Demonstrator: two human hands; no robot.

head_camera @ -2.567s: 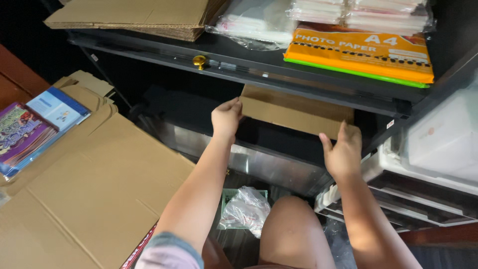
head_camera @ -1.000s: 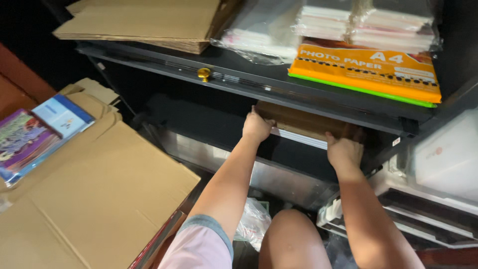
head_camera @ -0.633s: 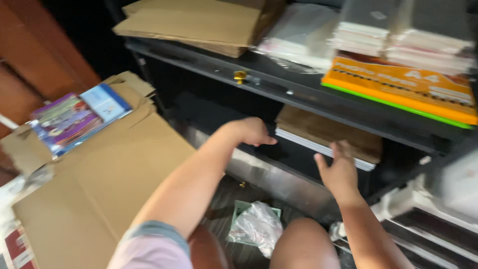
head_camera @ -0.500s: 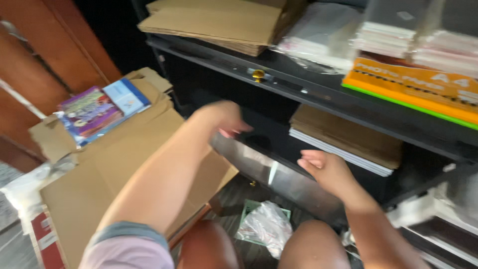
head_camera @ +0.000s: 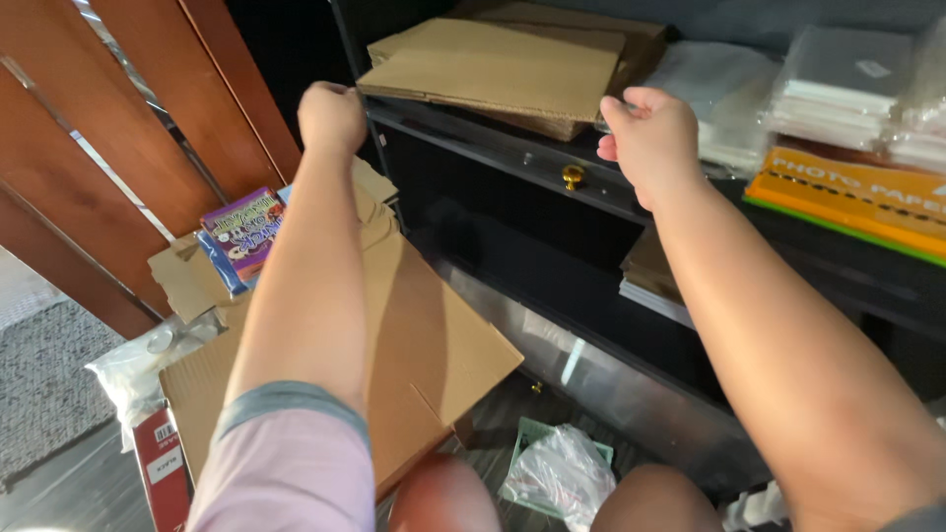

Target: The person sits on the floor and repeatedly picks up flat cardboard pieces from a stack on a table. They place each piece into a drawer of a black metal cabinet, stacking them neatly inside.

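A flattened brown cardboard box (head_camera: 493, 69) lies on the upper black shelf (head_camera: 473, 148). My left hand (head_camera: 333, 116) is raised at its left corner with the fingers curled away from me, so any grip is hidden. At the box's right front edge my right hand (head_camera: 650, 138) hovers with fingers loosely curled and nothing visibly in them. A flat brown package (head_camera: 655, 271) rests on the lower shelf beneath my right forearm.
An orange paper pack (head_camera: 847, 197) and clear-wrapped stacks (head_camera: 838, 89) fill the shelf's right side. A brass knob (head_camera: 572, 177) sits on the shelf front. Large flat cardboard (head_camera: 424, 335), a colourful book (head_camera: 241, 236) and a plastic bag (head_camera: 562, 473) lie on the floor. Wooden slats (head_camera: 148, 128) stand left.
Both hands have let go of the flat brown package on the lower shelf and risen to the cardboard on the upper shelf. My view has swung left and up.
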